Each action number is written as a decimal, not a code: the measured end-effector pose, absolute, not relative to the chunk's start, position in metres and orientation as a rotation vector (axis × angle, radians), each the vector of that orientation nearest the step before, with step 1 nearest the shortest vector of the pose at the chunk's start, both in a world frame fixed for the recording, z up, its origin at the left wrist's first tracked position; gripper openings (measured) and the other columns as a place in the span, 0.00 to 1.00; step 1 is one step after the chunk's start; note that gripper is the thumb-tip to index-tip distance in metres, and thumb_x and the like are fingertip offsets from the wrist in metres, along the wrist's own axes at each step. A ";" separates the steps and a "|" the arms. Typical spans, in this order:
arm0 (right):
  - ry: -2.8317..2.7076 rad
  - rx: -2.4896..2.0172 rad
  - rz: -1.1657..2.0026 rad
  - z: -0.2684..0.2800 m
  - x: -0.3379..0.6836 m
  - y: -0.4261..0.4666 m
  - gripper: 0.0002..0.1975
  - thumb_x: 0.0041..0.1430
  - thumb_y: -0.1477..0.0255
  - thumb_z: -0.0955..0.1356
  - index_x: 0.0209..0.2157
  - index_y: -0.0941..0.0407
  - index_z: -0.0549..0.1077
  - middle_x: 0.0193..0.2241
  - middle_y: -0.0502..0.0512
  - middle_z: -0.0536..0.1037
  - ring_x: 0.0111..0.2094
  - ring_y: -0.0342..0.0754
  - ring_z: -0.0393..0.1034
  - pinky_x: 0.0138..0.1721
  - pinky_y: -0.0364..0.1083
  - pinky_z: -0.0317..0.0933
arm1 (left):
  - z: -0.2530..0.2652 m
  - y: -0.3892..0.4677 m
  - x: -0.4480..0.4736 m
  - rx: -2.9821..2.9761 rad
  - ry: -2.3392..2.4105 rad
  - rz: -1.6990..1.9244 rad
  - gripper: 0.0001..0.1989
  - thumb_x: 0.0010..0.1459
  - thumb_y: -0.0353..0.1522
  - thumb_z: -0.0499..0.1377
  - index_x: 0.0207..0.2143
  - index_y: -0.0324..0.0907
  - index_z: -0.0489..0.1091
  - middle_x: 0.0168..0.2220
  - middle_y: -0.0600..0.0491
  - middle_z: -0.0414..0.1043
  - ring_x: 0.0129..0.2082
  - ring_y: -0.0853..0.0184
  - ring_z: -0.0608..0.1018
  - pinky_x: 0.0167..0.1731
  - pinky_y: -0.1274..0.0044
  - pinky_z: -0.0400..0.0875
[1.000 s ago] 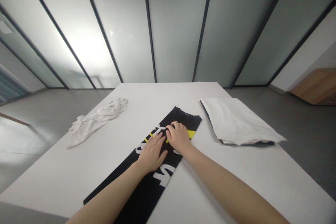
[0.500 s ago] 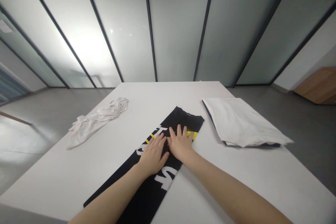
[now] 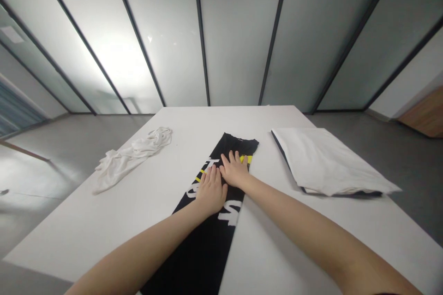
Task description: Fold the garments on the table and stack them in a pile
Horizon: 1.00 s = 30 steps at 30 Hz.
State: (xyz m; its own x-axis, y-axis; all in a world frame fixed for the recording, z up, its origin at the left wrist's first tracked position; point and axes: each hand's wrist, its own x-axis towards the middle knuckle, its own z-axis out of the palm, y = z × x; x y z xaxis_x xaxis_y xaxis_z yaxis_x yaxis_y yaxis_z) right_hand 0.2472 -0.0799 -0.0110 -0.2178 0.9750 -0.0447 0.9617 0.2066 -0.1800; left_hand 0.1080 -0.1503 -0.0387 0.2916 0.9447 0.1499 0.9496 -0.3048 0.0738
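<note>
A black T-shirt (image 3: 204, 253) with white letters and yellow marks lies folded into a long strip, running from the near edge of the view toward the middle of the table. My left hand (image 3: 212, 190) rests flat on its printed part, fingers stretched out. Just above and to the right, my right hand (image 3: 234, 169) also lies flat on the shirt, its fingers spread over the yellow print. The two hands are close together near the shirt's far end. Both hands cover part of the print.
On the white table (image 3: 145, 212), a crumpled white cloth (image 3: 138, 154) lies at the left. Flat folded white fabric (image 3: 328, 161) with a dark underside lies at the right, reaching over the table's edge. Frosted glass panels (image 3: 235, 32) stand behind the table.
The black T-shirt has turned to lie straighter away from me, its far end shifting left and away. Both hands have moved with it, still flat on the fabric.
</note>
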 end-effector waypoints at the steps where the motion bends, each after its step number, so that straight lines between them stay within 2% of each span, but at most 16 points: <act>1: -2.410 -1.885 0.255 -0.010 0.249 -0.069 0.33 0.75 0.59 0.56 0.75 0.55 0.55 0.76 0.70 0.49 0.75 0.74 0.39 0.68 0.76 0.34 | -0.036 -0.143 0.112 -2.479 -1.882 -0.243 0.34 0.71 0.39 0.48 0.73 0.29 0.54 0.74 0.33 0.53 0.75 0.48 0.56 0.71 0.57 0.53; 5: -2.505 -1.784 0.214 -0.008 0.255 -0.025 0.32 0.75 0.59 0.54 0.76 0.52 0.54 0.76 0.66 0.51 0.76 0.70 0.40 0.69 0.75 0.35 | -0.025 -0.109 0.128 -2.416 -2.028 -0.205 0.36 0.72 0.40 0.47 0.73 0.24 0.53 0.75 0.31 0.50 0.75 0.46 0.54 0.72 0.56 0.51; 10: -2.525 -1.753 0.210 -0.006 0.260 0.004 0.32 0.75 0.57 0.56 0.76 0.48 0.54 0.76 0.61 0.51 0.76 0.66 0.42 0.70 0.71 0.36 | -0.023 -0.086 0.137 -2.372 -2.095 -0.236 0.37 0.71 0.42 0.47 0.74 0.25 0.52 0.75 0.32 0.49 0.76 0.47 0.54 0.72 0.57 0.50; 14: -2.520 -1.736 0.206 -0.006 0.262 0.004 0.32 0.74 0.57 0.56 0.75 0.48 0.55 0.76 0.60 0.52 0.76 0.66 0.42 0.70 0.71 0.35 | -0.027 -0.107 0.126 -2.465 -1.972 -0.256 0.37 0.72 0.44 0.47 0.74 0.29 0.53 0.75 0.33 0.51 0.76 0.48 0.54 0.72 0.56 0.51; 17: -2.464 -1.718 0.120 -0.004 0.262 -0.005 0.30 0.74 0.58 0.58 0.73 0.49 0.60 0.75 0.60 0.56 0.74 0.66 0.45 0.70 0.70 0.35 | -0.030 -0.142 0.106 -2.606 -1.816 -0.287 0.36 0.72 0.44 0.48 0.74 0.30 0.53 0.74 0.34 0.52 0.75 0.47 0.54 0.71 0.53 0.52; 20: -2.387 -1.687 -0.010 0.002 0.261 -0.015 0.27 0.73 0.60 0.61 0.69 0.52 0.67 0.69 0.64 0.64 0.68 0.65 0.55 0.69 0.64 0.43 | -0.030 -0.180 0.082 -2.740 -1.719 -0.271 0.37 0.72 0.46 0.49 0.74 0.33 0.53 0.75 0.35 0.51 0.76 0.47 0.53 0.72 0.53 0.52; 24: -2.370 -1.742 0.027 0.008 0.252 -0.038 0.24 0.74 0.64 0.59 0.64 0.55 0.73 0.59 0.68 0.73 0.59 0.62 0.65 0.61 0.57 0.55 | -0.028 -0.222 0.054 -2.839 -1.626 -0.250 0.37 0.71 0.45 0.50 0.76 0.40 0.49 0.77 0.40 0.48 0.76 0.49 0.52 0.72 0.53 0.51; 27: -2.281 -1.833 0.052 0.004 0.237 -0.066 0.27 0.74 0.59 0.59 0.68 0.54 0.68 0.65 0.69 0.68 0.63 0.66 0.62 0.63 0.59 0.53 | -0.027 -0.247 0.043 -2.838 -1.632 -0.255 0.38 0.71 0.45 0.52 0.77 0.41 0.47 0.77 0.41 0.47 0.76 0.49 0.52 0.72 0.54 0.52; 30: -2.299 -1.891 0.153 -0.005 0.221 -0.097 0.35 0.73 0.52 0.59 0.74 0.55 0.59 0.73 0.70 0.56 0.71 0.73 0.49 0.68 0.65 0.42 | -0.024 -0.266 0.040 -2.842 -1.627 -0.287 0.38 0.70 0.44 0.54 0.77 0.42 0.47 0.77 0.41 0.48 0.76 0.47 0.54 0.71 0.52 0.54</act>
